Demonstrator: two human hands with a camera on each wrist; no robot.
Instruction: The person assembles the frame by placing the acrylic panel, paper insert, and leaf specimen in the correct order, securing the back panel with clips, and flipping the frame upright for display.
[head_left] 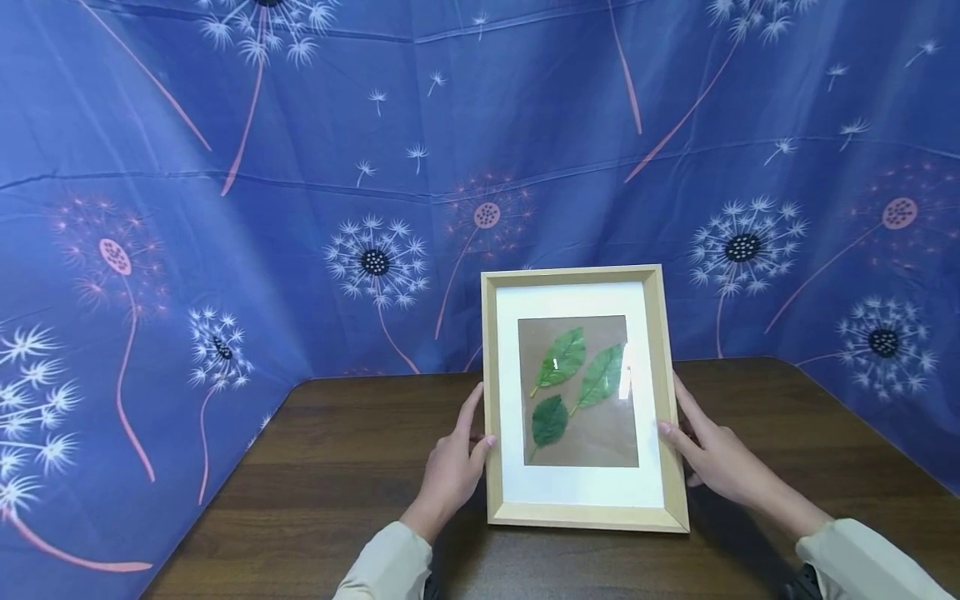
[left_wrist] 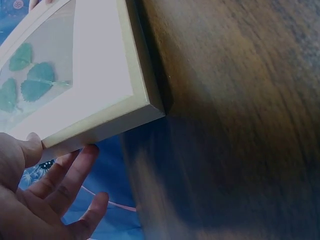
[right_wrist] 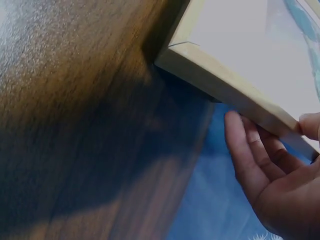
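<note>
A light wood picture frame [head_left: 581,517] stands upright, leaning slightly back, over the brown table. Inside its white mat [head_left: 585,490] are three green leaves [head_left: 564,358] on a brownish backing, with light glinting on the clear front. My left hand [head_left: 452,471] grips the frame's left side, thumb on the front edge and fingers along the side and behind. On the opposite side my right hand [head_left: 720,462] holds the frame the same way. In the right wrist view, the thumb of the right hand [right_wrist: 285,185] presses the front edge while the fingers reach behind.
The dark brown wooden table [head_left: 315,483] spreads under and around the frame. Behind it and along both sides hangs a blue cloth [head_left: 300,108] printed with white and pink dandelions. Shadows of the frame and hands fall on the tabletop.
</note>
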